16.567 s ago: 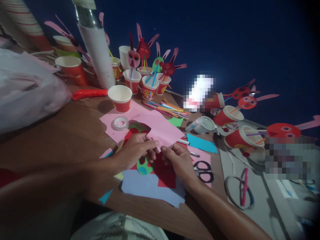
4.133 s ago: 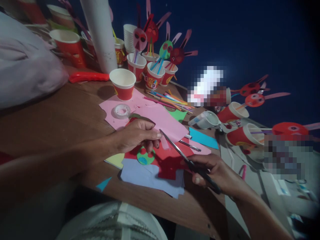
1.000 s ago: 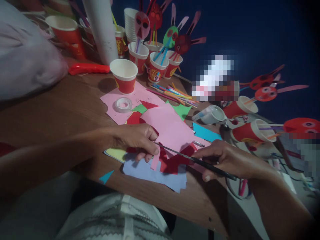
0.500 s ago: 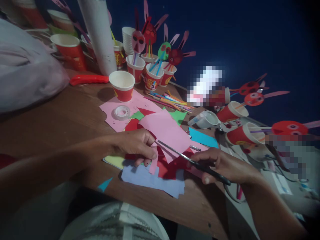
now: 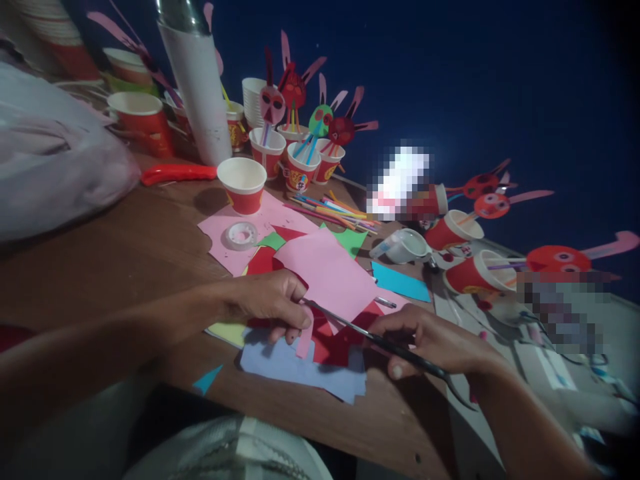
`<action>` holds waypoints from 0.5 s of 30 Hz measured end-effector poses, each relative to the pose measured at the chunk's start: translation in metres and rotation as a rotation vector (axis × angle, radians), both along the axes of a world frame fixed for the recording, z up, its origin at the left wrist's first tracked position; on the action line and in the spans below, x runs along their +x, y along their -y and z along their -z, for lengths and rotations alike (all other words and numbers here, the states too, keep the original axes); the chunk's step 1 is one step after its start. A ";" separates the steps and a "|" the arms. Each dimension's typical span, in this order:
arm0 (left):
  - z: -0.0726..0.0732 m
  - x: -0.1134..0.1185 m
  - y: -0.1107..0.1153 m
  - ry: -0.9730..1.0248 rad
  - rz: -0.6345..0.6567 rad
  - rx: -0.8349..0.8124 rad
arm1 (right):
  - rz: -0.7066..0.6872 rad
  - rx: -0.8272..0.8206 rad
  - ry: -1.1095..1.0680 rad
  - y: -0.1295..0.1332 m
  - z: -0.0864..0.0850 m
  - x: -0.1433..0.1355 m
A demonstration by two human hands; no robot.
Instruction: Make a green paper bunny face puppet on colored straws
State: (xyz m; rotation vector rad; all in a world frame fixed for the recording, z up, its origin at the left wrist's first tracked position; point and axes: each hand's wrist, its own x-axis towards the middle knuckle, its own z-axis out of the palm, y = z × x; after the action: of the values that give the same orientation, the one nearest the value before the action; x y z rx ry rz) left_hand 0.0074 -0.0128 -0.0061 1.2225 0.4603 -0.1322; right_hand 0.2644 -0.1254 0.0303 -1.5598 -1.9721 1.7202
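Near the middle, my left hand pinches the edge of a pink paper sheet, and a narrow pink strip hangs below its fingers. My right hand is closed around dark-handled scissors. The blades reach left along the sheet's lower edge, their tips close to my left fingertips. Under the sheet lie red paper and light blue paper. A roll of clear tape rests on pink paper behind my left hand.
An open paper cup stands behind the tape. Colored sticks, cups with paper animal faces, a red-handled tool and a white cylinder are farther back. A plastic bag fills the left.
The scissors have closed up and their tips have moved left and down to my left fingertips. My right hand has shifted slightly left. The whole view has also shifted a little.
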 end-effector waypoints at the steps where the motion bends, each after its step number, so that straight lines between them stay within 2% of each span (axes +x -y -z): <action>1: 0.001 0.000 0.000 -0.002 0.007 -0.002 | 0.002 0.005 0.002 0.000 0.001 -0.001; 9: 0.004 0.001 0.002 -0.021 0.011 -0.122 | 0.082 0.110 -0.052 -0.006 0.006 -0.006; 15: -0.001 -0.005 -0.005 0.044 0.009 -0.076 | 0.023 0.137 0.035 -0.002 0.013 -0.002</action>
State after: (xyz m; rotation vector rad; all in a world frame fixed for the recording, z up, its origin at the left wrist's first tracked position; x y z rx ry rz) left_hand 0.0027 -0.0075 -0.0056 1.1507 0.4077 -0.1294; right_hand 0.2626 -0.1231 0.0176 -1.5693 -2.0328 1.5242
